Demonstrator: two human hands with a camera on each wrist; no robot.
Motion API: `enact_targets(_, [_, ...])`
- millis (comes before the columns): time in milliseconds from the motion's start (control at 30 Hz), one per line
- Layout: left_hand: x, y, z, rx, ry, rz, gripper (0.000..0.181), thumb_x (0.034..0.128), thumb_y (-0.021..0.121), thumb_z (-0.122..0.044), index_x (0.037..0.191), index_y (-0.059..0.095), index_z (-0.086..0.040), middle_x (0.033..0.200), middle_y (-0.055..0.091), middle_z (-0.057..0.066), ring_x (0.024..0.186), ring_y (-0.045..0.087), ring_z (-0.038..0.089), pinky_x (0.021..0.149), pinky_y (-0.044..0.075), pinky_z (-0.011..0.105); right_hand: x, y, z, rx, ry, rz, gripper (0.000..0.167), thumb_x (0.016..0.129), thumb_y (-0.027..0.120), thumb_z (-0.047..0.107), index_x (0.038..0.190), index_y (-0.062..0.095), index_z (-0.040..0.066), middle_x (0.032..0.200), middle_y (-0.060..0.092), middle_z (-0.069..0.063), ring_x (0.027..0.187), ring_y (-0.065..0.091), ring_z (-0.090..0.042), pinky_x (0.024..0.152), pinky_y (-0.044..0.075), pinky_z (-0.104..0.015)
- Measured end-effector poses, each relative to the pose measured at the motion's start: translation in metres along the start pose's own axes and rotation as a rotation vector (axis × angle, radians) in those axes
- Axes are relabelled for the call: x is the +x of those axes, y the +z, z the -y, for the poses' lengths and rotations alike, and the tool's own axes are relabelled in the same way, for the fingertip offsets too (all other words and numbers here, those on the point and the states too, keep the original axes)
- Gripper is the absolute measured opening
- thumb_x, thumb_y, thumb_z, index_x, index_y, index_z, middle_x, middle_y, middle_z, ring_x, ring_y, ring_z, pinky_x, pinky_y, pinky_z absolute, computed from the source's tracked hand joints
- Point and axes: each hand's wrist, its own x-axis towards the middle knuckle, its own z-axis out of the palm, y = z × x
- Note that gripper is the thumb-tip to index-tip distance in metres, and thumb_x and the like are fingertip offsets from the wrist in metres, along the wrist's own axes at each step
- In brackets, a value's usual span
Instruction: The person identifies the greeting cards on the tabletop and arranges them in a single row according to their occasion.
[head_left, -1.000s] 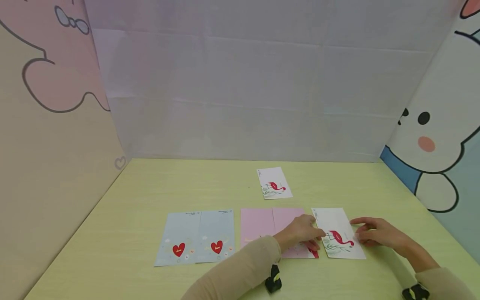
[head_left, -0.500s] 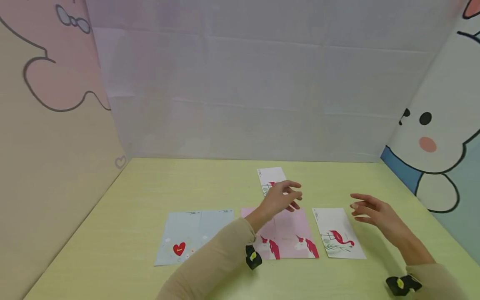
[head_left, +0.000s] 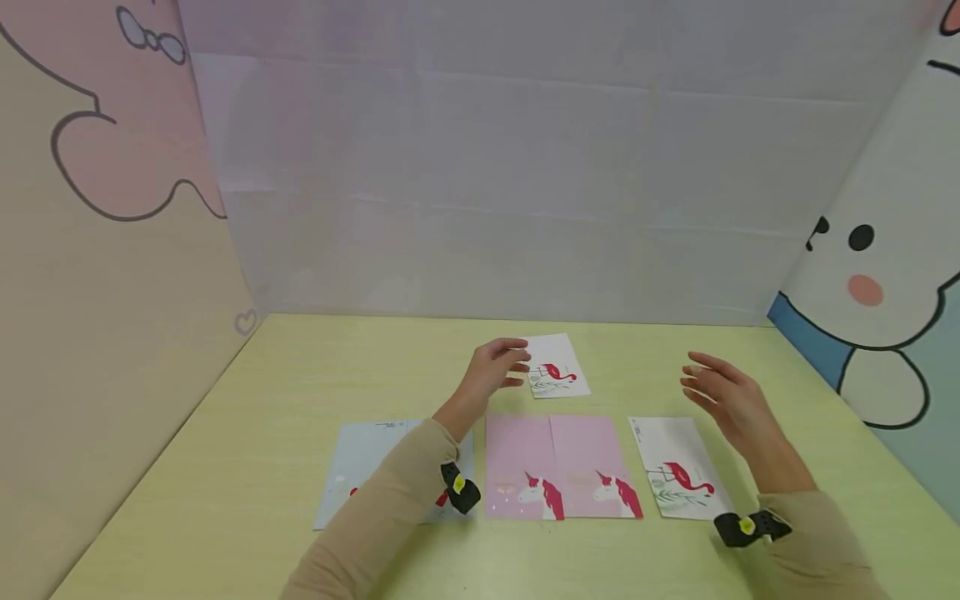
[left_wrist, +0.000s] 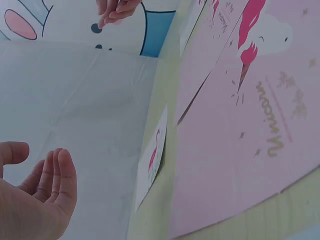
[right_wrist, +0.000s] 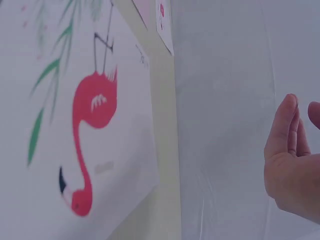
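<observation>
My left hand [head_left: 487, 375] hovers with loosely bent fingers at the left edge of the far flamingo card [head_left: 557, 360], holding nothing. Whether it touches that card is hard to see in the head view; in the left wrist view the hand [left_wrist: 42, 197] is in the air. To the right, my right hand [head_left: 727, 402] is raised above the table, its fingers relaxed around nothing. Below it lies the near white flamingo card [head_left: 671, 454], large in the right wrist view. Two pink unicorn cards [head_left: 517, 446] lie side by side in the middle.
Blue cards [head_left: 358, 450] lie at the left, partly covered by the left sleeve [head_left: 375, 508]. The yellow-green table [head_left: 225, 492] meets a pale back sheet [head_left: 487, 192]. Cartoon-printed walls stand at both sides.
My left hand has left the near flamingo card and swung up and left, past the pink cards. The right hand has risen off the table beside that card. The cards stay in place.
</observation>
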Motion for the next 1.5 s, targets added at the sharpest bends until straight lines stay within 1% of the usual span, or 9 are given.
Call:
enact_targets(167, [0.004,-0.013,0.004,-0.075,-0.043,-0.063,0.031,0.0898,0.05,-0.013,0.117,0.052,0.001,0.113,0.052,0.017,0.101,0.051,0.033,0.077,0.048,0.034,0.006,0.019,0.006,0.138,0.071,0.014,0.013,0.087,0.056,0.01,0.097,0.062,0.014,0.091,0.062,0.0,0.082,0.061,-0.012,0.074,0.048,-0.022])
enact_targets(267, [0.006,-0.016,0.008,-0.104,-0.077,-0.099,0.033,0.0903,0.049,-0.012,0.121,0.049,0.001,0.119,0.049,0.017,0.105,0.048,0.033,0.081,0.046,0.035,0.012,0.024,0.004,0.153,0.13,0.005,0.019,0.087,0.056,0.012,0.106,0.054,0.011,0.093,0.06,0.0,0.085,0.06,-0.012,0.076,0.047,-0.022])
enact_targets(433, [0.007,-0.017,0.01,-0.153,-0.131,-0.116,0.043,0.0896,0.05,-0.01,0.129,0.039,0.003,0.126,0.042,0.018,0.112,0.043,0.033,0.087,0.042,0.036,0.024,0.031,-0.001,0.159,0.217,0.011,0.058,0.089,0.053,0.013,0.136,0.021,0.003,0.101,0.054,0.0,0.09,0.058,-0.011,0.086,0.041,-0.026])
enact_targets(600, [0.012,-0.018,0.015,-0.202,-0.18,-0.109,0.051,0.0894,0.051,-0.011,0.134,0.03,0.002,0.131,0.038,0.019,0.117,0.038,0.032,0.089,0.04,0.038,0.035,0.039,-0.007,0.183,0.249,0.037,0.051,0.091,0.048,0.006,0.134,0.021,0.002,0.105,0.048,-0.003,0.093,0.057,-0.014,0.09,0.037,-0.028])
enact_targets(800, [0.017,-0.017,0.022,-0.215,-0.222,-0.114,0.056,0.0886,0.052,-0.014,0.136,0.026,-0.001,0.132,0.037,0.018,0.118,0.036,0.031,0.088,0.041,0.037,0.044,0.047,-0.016,0.124,0.26,0.041,0.058,0.092,0.042,0.005,0.138,0.008,-0.003,0.105,0.045,-0.005,0.092,0.056,-0.013,0.093,0.035,-0.029])
enact_targets(1000, [0.023,-0.016,0.03,-0.224,-0.252,-0.125,0.058,0.0876,0.052,-0.013,0.137,0.024,-0.003,0.133,0.035,0.017,0.119,0.035,0.031,0.088,0.041,0.038,0.053,0.053,-0.028,0.052,0.285,0.028,0.057,0.093,0.036,0.004,0.139,0.003,-0.004,0.119,0.032,-0.014,0.093,0.054,-0.011,0.097,0.03,-0.03])
enact_targets(1133, [0.026,-0.014,0.033,-0.232,-0.268,-0.133,0.058,0.0872,0.052,-0.012,0.137,0.023,-0.002,0.133,0.035,0.017,0.119,0.034,0.031,0.088,0.041,0.039,0.059,0.055,-0.035,0.012,0.313,0.03,0.055,0.093,0.033,0.006,0.139,0.003,-0.004,0.126,0.026,-0.019,0.107,0.047,-0.019,0.1,0.025,-0.033])
enact_targets(1267, [0.029,-0.009,0.036,-0.226,-0.28,-0.137,0.058,0.0876,0.051,-0.012,0.137,0.023,-0.003,0.132,0.036,0.017,0.119,0.034,0.032,0.088,0.041,0.039,0.064,0.059,-0.039,-0.039,0.354,0.05,0.055,0.095,0.031,0.01,0.139,0.001,-0.002,0.138,0.013,-0.025,0.125,0.024,-0.03,0.101,0.023,-0.035])
enact_targets(1500, [0.033,-0.002,0.04,-0.229,-0.302,-0.143,0.058,0.0882,0.052,-0.015,0.138,0.024,-0.006,0.132,0.036,0.014,0.116,0.038,0.029,0.086,0.043,0.038,0.072,0.064,-0.044,-0.13,0.409,0.076,0.057,0.095,0.033,0.017,0.14,0.002,-0.001,0.14,0.01,-0.026,0.126,0.019,-0.034,0.1,0.025,-0.037])
